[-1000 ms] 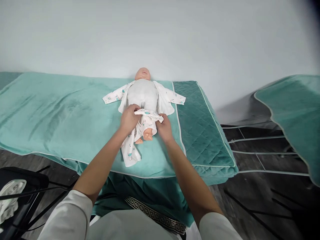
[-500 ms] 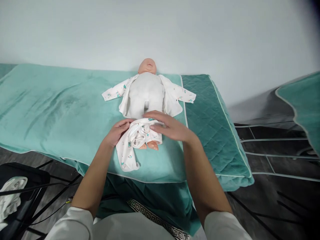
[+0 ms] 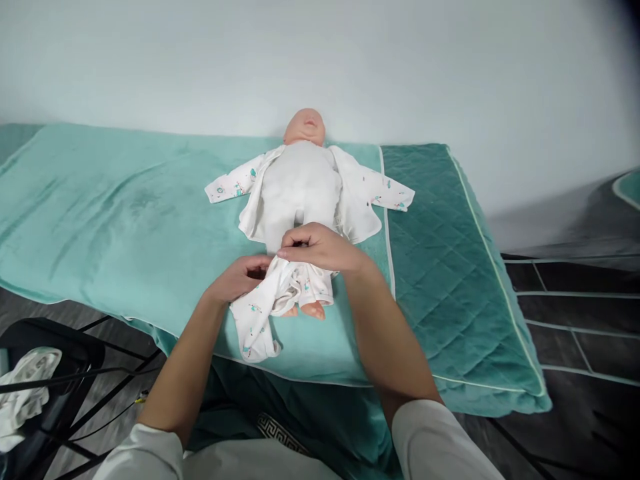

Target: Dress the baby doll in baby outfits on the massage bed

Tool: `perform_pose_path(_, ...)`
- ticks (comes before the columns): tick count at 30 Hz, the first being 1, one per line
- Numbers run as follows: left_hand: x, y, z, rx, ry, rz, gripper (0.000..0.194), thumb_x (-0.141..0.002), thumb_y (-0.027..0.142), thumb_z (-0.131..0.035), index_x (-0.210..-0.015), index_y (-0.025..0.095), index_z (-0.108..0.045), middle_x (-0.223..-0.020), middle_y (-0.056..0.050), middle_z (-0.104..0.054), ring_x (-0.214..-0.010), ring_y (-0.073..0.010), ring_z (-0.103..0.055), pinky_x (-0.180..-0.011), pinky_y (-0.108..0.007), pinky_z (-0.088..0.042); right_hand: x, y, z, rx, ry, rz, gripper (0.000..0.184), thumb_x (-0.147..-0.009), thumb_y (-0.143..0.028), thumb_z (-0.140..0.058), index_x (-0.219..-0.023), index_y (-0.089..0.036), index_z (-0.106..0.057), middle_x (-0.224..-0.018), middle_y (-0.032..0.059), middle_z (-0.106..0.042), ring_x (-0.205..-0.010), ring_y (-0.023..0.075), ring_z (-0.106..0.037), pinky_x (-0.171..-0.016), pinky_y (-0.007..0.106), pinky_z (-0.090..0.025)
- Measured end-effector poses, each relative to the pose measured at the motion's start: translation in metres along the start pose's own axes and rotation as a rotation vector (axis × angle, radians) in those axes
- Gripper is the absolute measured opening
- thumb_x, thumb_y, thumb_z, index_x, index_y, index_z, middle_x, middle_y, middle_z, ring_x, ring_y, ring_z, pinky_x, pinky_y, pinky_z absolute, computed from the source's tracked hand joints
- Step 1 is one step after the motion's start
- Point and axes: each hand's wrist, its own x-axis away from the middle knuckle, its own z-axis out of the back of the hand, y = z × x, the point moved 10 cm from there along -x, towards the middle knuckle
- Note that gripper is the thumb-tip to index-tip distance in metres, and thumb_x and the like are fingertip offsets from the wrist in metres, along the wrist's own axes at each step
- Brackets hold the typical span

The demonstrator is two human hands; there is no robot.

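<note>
A baby doll (image 3: 301, 183) with a white cloth body lies on its back, head toward the wall. Its arms are in an open white patterned jacket (image 3: 357, 193). Matching baby pants (image 3: 255, 317) are bunched around the lower legs; one pant leg hangs off to the left, and the feet show below the cloth. My right hand (image 3: 323, 248) pinches the upper edge of the pants over the doll's legs. At the left side of the waistband, my left hand (image 3: 243, 277) has its fingers curled on the cloth; the fingertips are partly hidden.
A green padded bed cover (image 3: 125, 220) lies under the doll, with a darker quilted part (image 3: 440, 280) to the right. Behind it stands a pale wall (image 3: 320, 60). At lower left a black chair (image 3: 75, 347) holds crumpled white cloth (image 3: 30, 380). A metal rack (image 3: 575, 293) is on the right.
My right hand has moved left from the pants' right side to their upper edge and closed in a pinch. My left hand has curled in at the waistband. The view has shifted slightly.
</note>
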Motion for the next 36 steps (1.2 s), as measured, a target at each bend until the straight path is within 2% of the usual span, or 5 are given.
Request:
perform_pose_path(10,-0.007,0.052,0.017,-0.058,0.460,-0.294,0.036,-0.072,0.042,-0.086,-0.080,0.020,-0.059,-0.070,0.004,-0.058,-0.064,-0.0101,-0.050,-0.060,-0.022,-0.040,0.005,0.012,0.032,-0.377,0.357,0.043,0.044,-0.085,-0.058,-0.076,-0.079,-0.018,-0.059,-0.070,-0.0025,-0.052,-0.063,0.0096,-0.045,-0.059,0.022,-0.036)
perform_pose_path(17,-0.007,0.086,0.022,0.004,0.680,-0.481,0.025,-0.082,0.030,-0.073,-0.083,0.021,-0.050,-0.071,0.005,-0.048,-0.060,-0.0085,-0.044,-0.058,-0.022,-0.037,0.001,0.006,0.017,-0.242,0.175,0.013,0.033,-0.076,-0.039,-0.083,-0.093,-0.016,-0.067,-0.084,-0.0013,-0.062,-0.075,0.0120,-0.056,-0.066,0.021,-0.044)
perform_pose_path(23,-0.014,0.075,0.020,0.056,0.612,-0.395,0.028,-0.083,0.036,-0.072,-0.086,0.022,-0.048,-0.070,0.006,-0.048,-0.061,-0.0091,-0.047,-0.059,-0.023,-0.038,0.000,0.028,0.024,-0.483,0.299,-0.079,0.026,-0.073,-0.031,-0.079,-0.090,-0.016,-0.067,-0.079,-0.0016,-0.065,-0.070,0.0126,-0.059,-0.064,0.022,-0.046)
perform_pose_path(29,-0.016,0.055,0.024,0.078,0.546,-0.281,0.033,-0.082,0.042,-0.074,-0.089,0.023,-0.048,-0.074,0.005,-0.056,-0.063,-0.0101,-0.051,-0.060,-0.022,-0.041,-0.003,0.030,0.018,-0.653,0.255,-0.045,0.034,-0.066,-0.031,-0.084,-0.089,-0.017,-0.065,-0.082,-0.0007,-0.066,-0.073,0.0132,-0.062,-0.068,0.022,-0.050)
perform_pose_path(36,-0.021,0.069,0.029,0.016,0.660,-0.354,0.027,-0.086,0.039,-0.069,-0.090,0.022,-0.048,-0.071,0.005,-0.053,-0.061,-0.0097,-0.047,-0.059,-0.024,-0.038,-0.003,0.004,0.003,-0.351,0.036,0.069,0.056,-0.066,-0.038,-0.092,-0.111,-0.017,-0.066,-0.093,0.0002,-0.065,-0.078,0.0134,-0.060,-0.069,0.023,-0.051)
